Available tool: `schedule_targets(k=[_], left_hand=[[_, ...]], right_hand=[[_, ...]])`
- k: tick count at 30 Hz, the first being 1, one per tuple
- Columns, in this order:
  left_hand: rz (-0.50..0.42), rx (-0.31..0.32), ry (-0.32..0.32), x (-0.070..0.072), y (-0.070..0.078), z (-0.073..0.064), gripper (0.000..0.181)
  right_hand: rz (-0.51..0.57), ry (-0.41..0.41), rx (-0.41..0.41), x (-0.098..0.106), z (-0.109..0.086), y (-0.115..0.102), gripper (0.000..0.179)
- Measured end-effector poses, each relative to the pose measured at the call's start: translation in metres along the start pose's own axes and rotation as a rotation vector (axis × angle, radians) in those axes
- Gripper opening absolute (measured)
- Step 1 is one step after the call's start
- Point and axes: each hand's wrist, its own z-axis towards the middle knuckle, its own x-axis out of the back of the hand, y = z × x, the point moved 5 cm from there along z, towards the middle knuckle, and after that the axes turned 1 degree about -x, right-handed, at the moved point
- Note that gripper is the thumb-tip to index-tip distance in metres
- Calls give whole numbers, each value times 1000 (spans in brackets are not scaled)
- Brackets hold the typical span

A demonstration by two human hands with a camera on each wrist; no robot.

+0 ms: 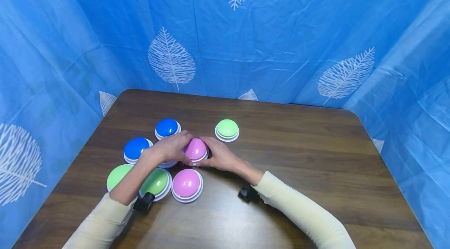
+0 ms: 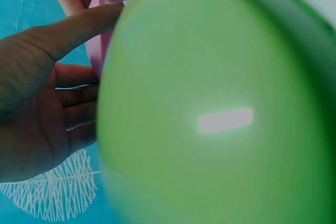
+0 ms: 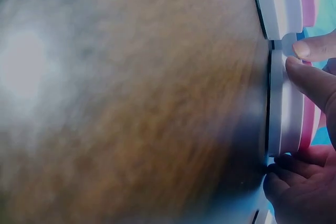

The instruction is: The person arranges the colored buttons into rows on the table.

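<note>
Together, the left hand [image 1: 172, 149] and right hand [image 1: 220, 154] grip the far pink dome button [image 1: 195, 148] from opposite sides, thumbs at its near white rim. It is left of centre over the desk [image 1: 302, 155], just beyond the near pink dome button [image 1: 186, 183]. Around the left hand and forearm lie 2 blue dome buttons [image 1: 166, 127] and 2 green dome buttons [image 1: 154, 183]; 1 lone green button [image 1: 227, 127] stands beyond the right hand. Behind hangs a leaf-print blue curtain [image 1: 281, 26].

A dark wood-grain table [image 1: 299, 143] spans the lower frame. On it I see, domed and white-based, two blue buttons [image 1: 136, 148] at left, two green buttons [image 1: 156, 182] lower left, two pink buttons [image 1: 195, 149] below centre, a lone green button [image 1: 227, 128] mid-frame, plus a white base [image 1: 168, 164], mostly hidden.
</note>
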Motion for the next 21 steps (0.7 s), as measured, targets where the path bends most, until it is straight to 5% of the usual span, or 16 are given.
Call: schedule_targets(k=[21], left_hand=[[32,-4,4,1,1,1,76]], right_hand=[[38,19,32,2,2,0,84]])
